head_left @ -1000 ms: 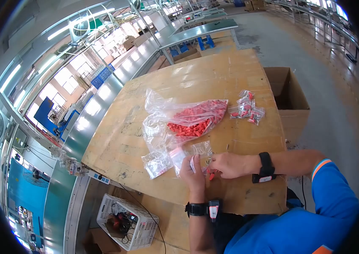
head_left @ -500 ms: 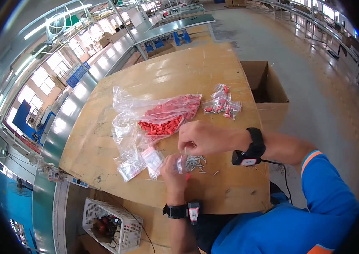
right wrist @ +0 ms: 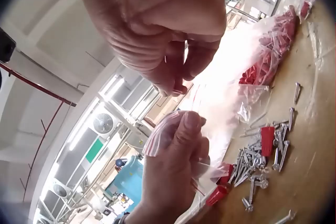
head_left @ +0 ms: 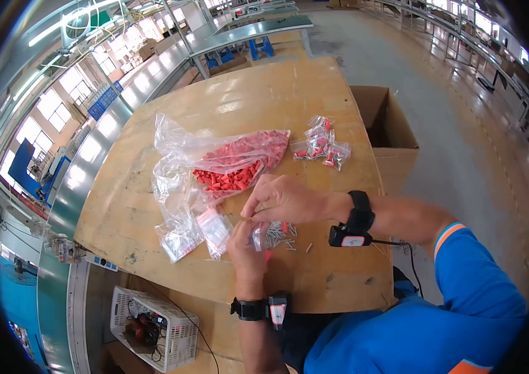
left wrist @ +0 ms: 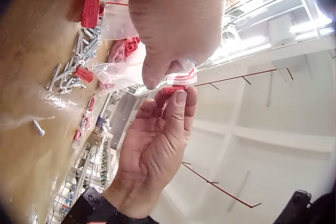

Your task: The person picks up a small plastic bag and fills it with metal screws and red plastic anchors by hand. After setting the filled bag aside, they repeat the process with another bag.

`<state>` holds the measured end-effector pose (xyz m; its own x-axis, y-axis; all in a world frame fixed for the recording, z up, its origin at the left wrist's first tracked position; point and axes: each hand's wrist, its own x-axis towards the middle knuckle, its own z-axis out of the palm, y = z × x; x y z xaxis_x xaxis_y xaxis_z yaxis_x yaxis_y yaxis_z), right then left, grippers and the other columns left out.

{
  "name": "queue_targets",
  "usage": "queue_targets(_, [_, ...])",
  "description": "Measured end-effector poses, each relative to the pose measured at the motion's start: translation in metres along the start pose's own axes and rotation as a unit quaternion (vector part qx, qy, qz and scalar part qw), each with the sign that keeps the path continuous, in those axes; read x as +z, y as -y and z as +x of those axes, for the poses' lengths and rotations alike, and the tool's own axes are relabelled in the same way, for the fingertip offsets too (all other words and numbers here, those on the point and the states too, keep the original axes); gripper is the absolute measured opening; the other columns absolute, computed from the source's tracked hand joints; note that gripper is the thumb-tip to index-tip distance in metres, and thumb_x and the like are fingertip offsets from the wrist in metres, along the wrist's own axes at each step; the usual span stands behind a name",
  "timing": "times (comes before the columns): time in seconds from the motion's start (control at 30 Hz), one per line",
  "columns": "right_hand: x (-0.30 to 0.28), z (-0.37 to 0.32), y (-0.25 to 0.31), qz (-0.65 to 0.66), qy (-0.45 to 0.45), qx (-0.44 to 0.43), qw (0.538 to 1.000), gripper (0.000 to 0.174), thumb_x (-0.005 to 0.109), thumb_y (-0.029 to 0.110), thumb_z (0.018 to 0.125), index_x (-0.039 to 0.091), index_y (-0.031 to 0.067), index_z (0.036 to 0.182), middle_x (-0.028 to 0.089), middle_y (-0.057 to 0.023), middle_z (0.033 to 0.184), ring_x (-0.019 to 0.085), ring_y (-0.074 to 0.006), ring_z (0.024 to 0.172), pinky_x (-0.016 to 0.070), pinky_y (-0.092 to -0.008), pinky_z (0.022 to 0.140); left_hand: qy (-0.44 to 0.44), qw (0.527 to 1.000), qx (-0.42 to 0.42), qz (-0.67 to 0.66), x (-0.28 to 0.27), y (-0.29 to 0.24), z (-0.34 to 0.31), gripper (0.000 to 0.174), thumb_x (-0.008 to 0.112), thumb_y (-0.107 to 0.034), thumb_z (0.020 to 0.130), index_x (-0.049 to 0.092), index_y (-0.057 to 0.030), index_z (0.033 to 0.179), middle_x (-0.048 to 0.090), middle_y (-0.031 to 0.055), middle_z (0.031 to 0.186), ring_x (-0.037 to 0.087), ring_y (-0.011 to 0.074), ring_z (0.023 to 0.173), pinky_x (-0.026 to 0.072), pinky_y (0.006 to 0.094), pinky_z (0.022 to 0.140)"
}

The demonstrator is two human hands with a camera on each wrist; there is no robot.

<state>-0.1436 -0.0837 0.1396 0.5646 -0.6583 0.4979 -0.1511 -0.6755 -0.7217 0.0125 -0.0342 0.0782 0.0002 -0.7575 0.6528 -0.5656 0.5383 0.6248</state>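
My left hand [head_left: 247, 252] pinches a small clear zip bag [right wrist: 157, 137] with red stripes along its top. In the left wrist view a red plastic plug [left wrist: 173, 90] shows at those fingertips. My right hand [head_left: 286, 201] is right above the left one, thumb and finger bent close together near the bag's mouth; I cannot tell whether they pinch anything. Below the hands lies a pile of silver screws [right wrist: 249, 163], with a red plug [right wrist: 268, 141] on top. More red plugs [right wrist: 218, 195] lie beside the left hand.
A large clear bag of red plugs [head_left: 230, 177] lies behind the hands. Stacked flat zip bags [head_left: 214, 230] are to the left. Several filled small bags [head_left: 324, 149] lie at the back right. A cardboard box [head_left: 395, 134] stands beyond the table's right edge; a white crate [head_left: 180, 340] sits below.
The right hand has risen from the table by the screws to the left hand's fingertips, uncovering the screw pile. The left hand still holds the small bag. The head view has shifted.
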Motion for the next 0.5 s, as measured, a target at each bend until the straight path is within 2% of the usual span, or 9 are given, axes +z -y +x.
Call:
queue_targets(0.07, [0.005,-0.001,-0.009,-0.057,-0.005,-0.046,0.997,0.011,0.067,0.009,0.073,0.066,0.0043,0.082,0.063,-0.0060,0.078,0.055,-0.0181,0.084,0.0433,-0.0306,0.076,-0.002,1.000,-0.013,0.006,-0.002,-0.001,-0.001,0.009,0.065,-0.003,0.078,0.058,0.0017,0.080,0.058,0.0099,0.067,0.055,0.0172,0.060,0.0440,0.0275,0.058])
queue_targets(0.17, [-0.005,0.000,-0.015,-0.048,-0.055,-0.133,0.988,0.012,0.067,0.009,0.072,0.067,0.0052,0.083,0.062,-0.0068,0.078,0.055,-0.0214,0.084,0.0435,-0.0319,0.075,-0.008,0.999,-0.045,0.004,-0.005,0.000,-0.003,0.008,0.064,-0.003,0.079,0.058,0.0018,0.080,0.058,0.0090,0.068,0.054,0.0152,0.061,0.0437,0.0269,0.059])
queue_targets(0.2, [-0.009,-0.002,-0.014,-0.042,-0.051,-0.077,0.995,0.012,0.066,0.009,0.071,0.067,0.0055,0.083,0.063,-0.0074,0.079,0.055,-0.0223,0.084,0.0438,-0.0324,0.075,-0.009,0.998,-0.056,0.000,-0.004,0.000,-0.003,0.008,0.064,-0.003,0.079,0.058,0.0019,0.080,0.058,0.0087,0.068,0.054,0.0144,0.061,0.0436,0.0267,0.059])
queue_targets(0.27, [-0.020,-0.007,-0.008,-0.033,-0.044,0.033,0.998,0.013,0.066,0.009,0.070,0.067,0.0062,0.082,0.063,-0.0087,0.081,0.056,-0.0241,0.085,0.0442,-0.0335,0.076,-0.029,0.997,-0.063,-0.031,-0.005,-0.003,-0.002,0.009,0.065,-0.003,0.077,0.058,0.0009,0.078,0.057,0.0104,0.068,0.055,0.0212,0.061,0.0433,0.0292,0.058])
queue_targets(0.3, [-0.021,-0.013,-0.014,-0.068,0.024,0.024,0.997,0.012,0.065,0.008,0.070,0.066,0.0062,0.082,0.062,-0.0089,0.082,0.056,-0.0249,0.085,0.0442,-0.0341,0.076,-0.039,0.996,-0.067,-0.046,-0.005,-0.005,-0.001,0.009,0.066,-0.002,0.076,0.058,0.0004,0.077,0.056,0.0112,0.067,0.055,0.0246,0.061,0.0431,0.0304,0.057])
queue_targets(0.37, [-0.016,-0.026,-0.033,-0.136,0.160,0.003,0.978,0.011,0.064,0.007,0.071,0.064,0.0062,0.082,0.060,-0.0092,0.084,0.055,-0.0265,0.087,0.0440,-0.0352,0.076,-0.037,0.997,-0.064,-0.033,-0.006,-0.005,-0.001,0.009,0.066,-0.004,0.077,0.058,0.0004,0.078,0.055,0.0105,0.067,0.053,0.0227,0.059,0.0424,0.0303,0.056])
queue_targets(0.5, [-0.002,-0.037,-0.042,-0.182,0.175,-0.052,0.966,0.009,0.062,0.007,0.071,0.063,0.0055,0.079,0.059,-0.0097,0.084,0.056,-0.0292,0.082,0.0451,-0.0362,0.072,-0.040,0.998,-0.032,-0.020,-0.006,-0.001,-0.002,0.009,0.065,-0.005,0.078,0.058,0.0003,0.078,0.054,0.0100,0.066,0.052,0.0202,0.056,0.0415,0.0298,0.053])
